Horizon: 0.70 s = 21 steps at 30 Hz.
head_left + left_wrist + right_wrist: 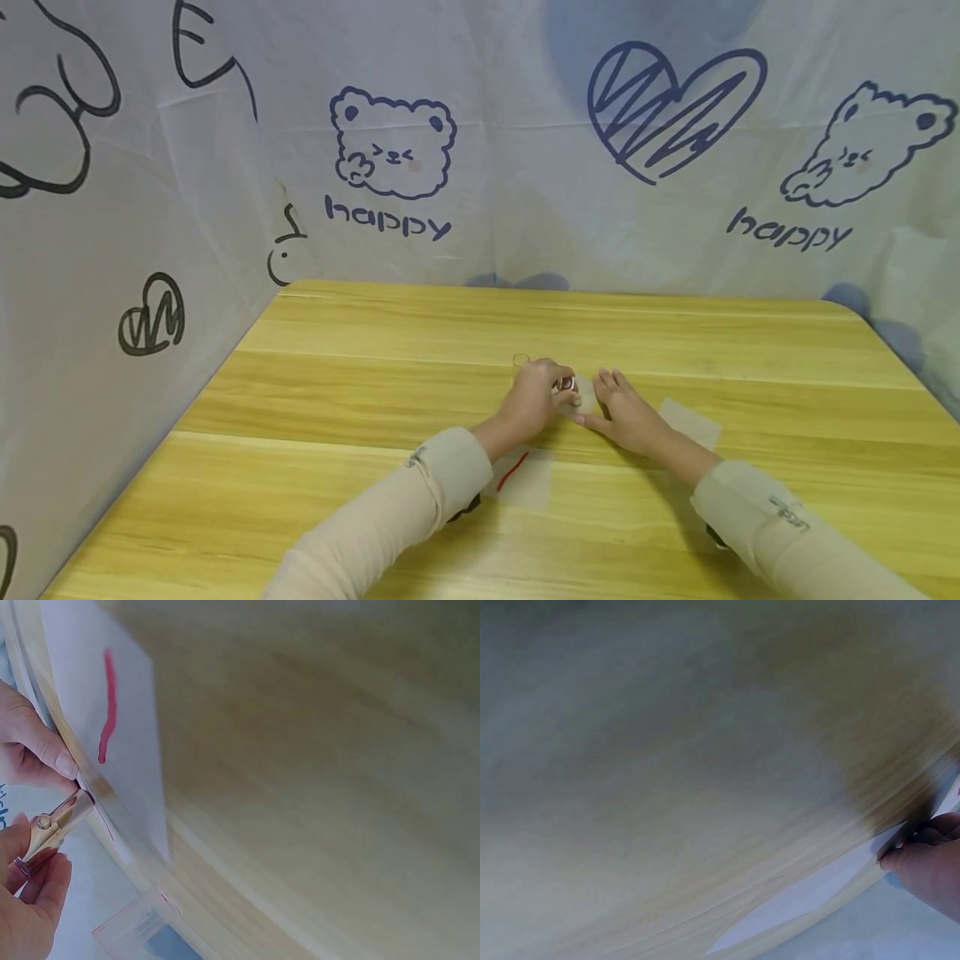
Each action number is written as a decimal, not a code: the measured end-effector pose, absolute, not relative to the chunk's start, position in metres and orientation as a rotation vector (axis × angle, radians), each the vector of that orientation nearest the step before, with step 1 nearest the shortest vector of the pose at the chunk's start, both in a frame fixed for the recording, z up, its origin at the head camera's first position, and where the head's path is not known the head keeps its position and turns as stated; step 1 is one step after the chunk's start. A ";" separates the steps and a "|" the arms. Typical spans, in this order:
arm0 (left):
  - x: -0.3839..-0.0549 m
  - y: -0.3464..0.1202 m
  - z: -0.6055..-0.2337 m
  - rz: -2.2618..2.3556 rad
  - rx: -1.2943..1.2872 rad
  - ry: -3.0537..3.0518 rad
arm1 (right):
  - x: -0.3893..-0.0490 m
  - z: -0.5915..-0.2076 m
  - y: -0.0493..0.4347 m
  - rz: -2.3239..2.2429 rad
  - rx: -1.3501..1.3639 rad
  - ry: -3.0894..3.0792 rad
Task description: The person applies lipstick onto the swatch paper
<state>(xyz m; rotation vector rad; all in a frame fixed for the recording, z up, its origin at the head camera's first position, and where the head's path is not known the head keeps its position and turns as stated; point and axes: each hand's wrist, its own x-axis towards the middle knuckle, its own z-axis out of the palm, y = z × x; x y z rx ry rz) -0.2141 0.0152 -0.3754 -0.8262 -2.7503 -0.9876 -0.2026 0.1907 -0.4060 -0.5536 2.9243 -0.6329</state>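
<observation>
- My left hand [534,396] pinches a small gold-toned metal tool [54,826], thumb and fingers clamped on it, a round rivet showing near its middle
- The riveted tool is between my two hands, above the middle of the wood-grain table [375,333], its far end just beside my right fingertips [66,766]
- My right hand [632,417] lies low over the tabletop, fingers extended close together and thumb out to the side, touching a pale sheet [587,397] between my hands
- Near my left wrist lies a white paper [538,485] marked with a red line [513,472]
- Another white paper [693,427] lies just beside my right forearm
- A small transparent case [124,928] with a reddish edge stands just beyond my left hand
- Behind the table hangs a white cloth [525,208] with bears, hearts and "happy" drawn on it
</observation>
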 end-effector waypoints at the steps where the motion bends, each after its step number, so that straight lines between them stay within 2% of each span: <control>1: -0.214 0.015 -0.375 -0.990 -0.825 -2.751 | -0.202 -0.406 0.191 -0.634 -0.554 2.922; 21: -0.210 0.010 -0.373 -0.966 -0.846 -2.761 | -0.201 -0.407 0.191 -0.643 -0.563 2.928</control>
